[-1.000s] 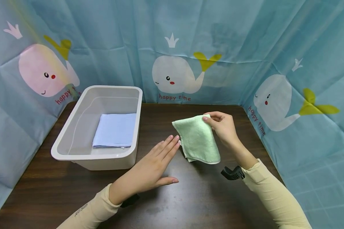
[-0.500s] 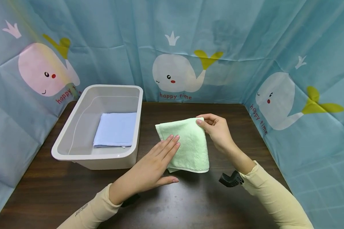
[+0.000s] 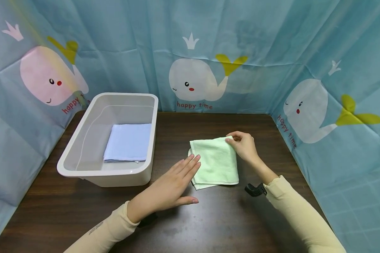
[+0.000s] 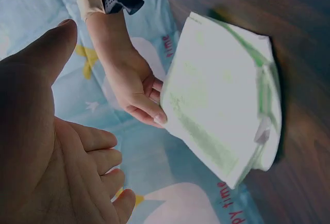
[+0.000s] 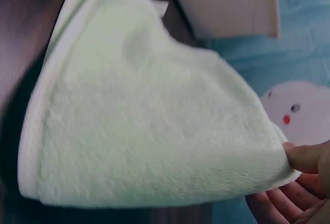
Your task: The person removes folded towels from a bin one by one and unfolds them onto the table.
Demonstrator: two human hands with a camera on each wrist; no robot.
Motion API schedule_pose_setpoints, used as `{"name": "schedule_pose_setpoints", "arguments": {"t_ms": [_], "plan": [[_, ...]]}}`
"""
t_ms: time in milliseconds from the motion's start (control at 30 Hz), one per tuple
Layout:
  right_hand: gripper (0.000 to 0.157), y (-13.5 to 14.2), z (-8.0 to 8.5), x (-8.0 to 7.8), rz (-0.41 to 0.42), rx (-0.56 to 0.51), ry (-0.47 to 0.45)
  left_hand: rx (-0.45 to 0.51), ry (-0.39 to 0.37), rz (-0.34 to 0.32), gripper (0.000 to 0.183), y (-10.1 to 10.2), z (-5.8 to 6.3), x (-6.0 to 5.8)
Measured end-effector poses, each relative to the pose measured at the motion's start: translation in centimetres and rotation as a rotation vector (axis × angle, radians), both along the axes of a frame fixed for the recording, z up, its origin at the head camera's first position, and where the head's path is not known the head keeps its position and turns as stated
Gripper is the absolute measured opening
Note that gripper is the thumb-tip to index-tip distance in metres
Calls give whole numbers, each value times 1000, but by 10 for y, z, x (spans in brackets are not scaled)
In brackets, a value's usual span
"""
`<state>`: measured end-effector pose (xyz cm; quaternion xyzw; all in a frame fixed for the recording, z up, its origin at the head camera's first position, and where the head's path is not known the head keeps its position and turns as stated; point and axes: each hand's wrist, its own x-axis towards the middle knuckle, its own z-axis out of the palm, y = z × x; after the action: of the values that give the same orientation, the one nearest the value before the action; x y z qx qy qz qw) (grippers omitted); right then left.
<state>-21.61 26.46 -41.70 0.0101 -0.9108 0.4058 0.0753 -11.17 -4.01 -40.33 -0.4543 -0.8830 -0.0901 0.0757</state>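
A folded light green towel (image 3: 216,161) lies over the table right of centre, its layers slightly offset at the lower left. My right hand (image 3: 244,146) pinches its upper right corner between thumb and fingers; the right wrist view shows this corner of the towel (image 5: 144,110) raised. My left hand (image 3: 172,184) is stretched flat, palm down, with fingertips over the towel's left edge in the head view. The left wrist view shows the left hand (image 4: 67,152) apart from the towel (image 4: 211,95), fingers extended and holding nothing.
A light grey plastic tub (image 3: 123,179) stands on the dark wooden table (image 3: 183,232) at the left. Inside it lies a folded blue cloth (image 3: 128,142). A blue curtain (image 3: 259,35) with whale prints encloses the back and sides.
The right hand first carried the towel left under the left hand's fingers, then back right and down toward the table. The left hand has stayed nearly in place.
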Motion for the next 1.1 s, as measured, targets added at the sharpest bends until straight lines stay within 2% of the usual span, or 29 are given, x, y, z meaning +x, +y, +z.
{"name": "schedule_pose_setpoints", "arguments": {"t_ms": [233,500,767,1100], "plan": [[21,19,-19,-18,-7,69,-79,-69,-75,-2,97,6,-13,-3],[25,33,-39,-33,54,107,-170,-103,-139,-27,95,10,-32,-9],[28,37,-53,-43,104,142,-151,-121,-245,-12,94,13,-45,-14],[29,40,-62,-48,136,191,-155,-121,-287,3,92,13,-58,-21]]}}
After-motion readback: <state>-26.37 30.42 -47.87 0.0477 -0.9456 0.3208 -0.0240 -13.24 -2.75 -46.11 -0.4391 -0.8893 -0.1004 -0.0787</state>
